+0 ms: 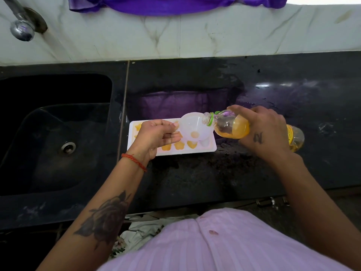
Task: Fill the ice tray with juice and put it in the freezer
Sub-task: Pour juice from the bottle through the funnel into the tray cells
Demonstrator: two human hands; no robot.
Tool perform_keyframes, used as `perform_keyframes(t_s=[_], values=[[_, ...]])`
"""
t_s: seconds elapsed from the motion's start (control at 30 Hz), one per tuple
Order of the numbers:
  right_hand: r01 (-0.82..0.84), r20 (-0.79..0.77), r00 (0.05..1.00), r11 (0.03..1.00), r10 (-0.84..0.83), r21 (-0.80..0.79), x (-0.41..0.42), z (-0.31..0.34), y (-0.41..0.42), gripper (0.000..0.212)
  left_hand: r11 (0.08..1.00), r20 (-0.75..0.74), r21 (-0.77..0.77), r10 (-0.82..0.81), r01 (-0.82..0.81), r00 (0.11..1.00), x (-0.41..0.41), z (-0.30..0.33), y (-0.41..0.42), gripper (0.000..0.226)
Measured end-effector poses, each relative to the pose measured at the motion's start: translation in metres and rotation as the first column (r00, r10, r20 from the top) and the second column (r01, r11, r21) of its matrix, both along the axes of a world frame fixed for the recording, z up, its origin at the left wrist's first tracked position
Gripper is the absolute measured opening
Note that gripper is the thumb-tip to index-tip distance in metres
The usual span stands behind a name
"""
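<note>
On the black bench (195,173), just right of the dark sink (56,133), lay one white ice tray (212,148) with shaped moulds; the left hand (156,137) hid much of it, so the moulds could not be counted in full, but about five along the visible edges showed orange juice and the one at the near right corner looked pale and unfilled. The left hand, a red thread (134,160) tied at its wrist, pinched the rim of a single translucent white funnel (195,129) between thumb and fingers, keeping it over the right part of the tray; a small pool of juice sat at the funnel's throat. The right hand (265,133) was wrapped around one clear plastic bottle (230,128), tilted almost level, its open mouth with a green neck ring resting at the funnel's rim and orange juice lying along its lower side. A yellow label near the bottle's base carried print too small and blurred to read. A dark mark on the back of the right hand could not be read either. A chrome tap (21,28) hung above the sink's far left, and a purple cloth (166,4) lay along the pale marbled wall (195,36), its colour mirrored on the wet bench.
</note>
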State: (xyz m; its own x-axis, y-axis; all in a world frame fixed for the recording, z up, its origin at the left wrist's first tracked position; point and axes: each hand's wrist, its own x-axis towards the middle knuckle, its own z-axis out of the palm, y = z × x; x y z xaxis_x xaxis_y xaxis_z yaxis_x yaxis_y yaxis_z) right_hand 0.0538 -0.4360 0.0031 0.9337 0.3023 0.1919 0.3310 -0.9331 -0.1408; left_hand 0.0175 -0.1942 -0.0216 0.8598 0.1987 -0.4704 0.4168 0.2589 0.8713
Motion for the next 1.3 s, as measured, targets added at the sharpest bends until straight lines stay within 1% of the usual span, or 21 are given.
perform_keyframes(t_s=[0.2, 0.47, 0.8, 1.13, 1.3], values=[[0.042, 0.013, 0.999, 0.999, -0.042, 0.0, 0.001, 0.007, -0.013, 0.067, 1.0, 0.029, 0.005, -0.028, 0.028, 0.999, 0.008, 0.004, -0.013, 0.009], [0.065, 0.002, 0.998, 0.997, -0.065, -0.044, -0.001, 0.002, -0.026, 0.064, 0.998, 0.003, 0.024, -0.052, 0.052, 0.999, 0.014, -0.001, -0.026, 0.011], [0.063, 0.003, 0.998, 0.991, -0.063, -0.116, -0.001, -0.003, -0.026, 0.065, 0.998, -0.03, 0.021, -0.052, 0.052, 0.998, 0.012, -0.002, -0.025, 0.006], [0.059, 0.032, 0.998, 0.99, -0.056, -0.131, 0.001, -0.003, -0.022, 0.064, 0.999, -0.023, 0.011, -0.051, 0.051, 0.998, 0.011, -0.002, -0.024, 0.009], [0.059, 0.041, 0.998, 0.992, -0.055, -0.115, 0.001, -0.004, -0.023, 0.063, 0.998, -0.024, 0.01, -0.056, 0.056, 0.998, 0.012, -0.003, -0.024, 0.008]])
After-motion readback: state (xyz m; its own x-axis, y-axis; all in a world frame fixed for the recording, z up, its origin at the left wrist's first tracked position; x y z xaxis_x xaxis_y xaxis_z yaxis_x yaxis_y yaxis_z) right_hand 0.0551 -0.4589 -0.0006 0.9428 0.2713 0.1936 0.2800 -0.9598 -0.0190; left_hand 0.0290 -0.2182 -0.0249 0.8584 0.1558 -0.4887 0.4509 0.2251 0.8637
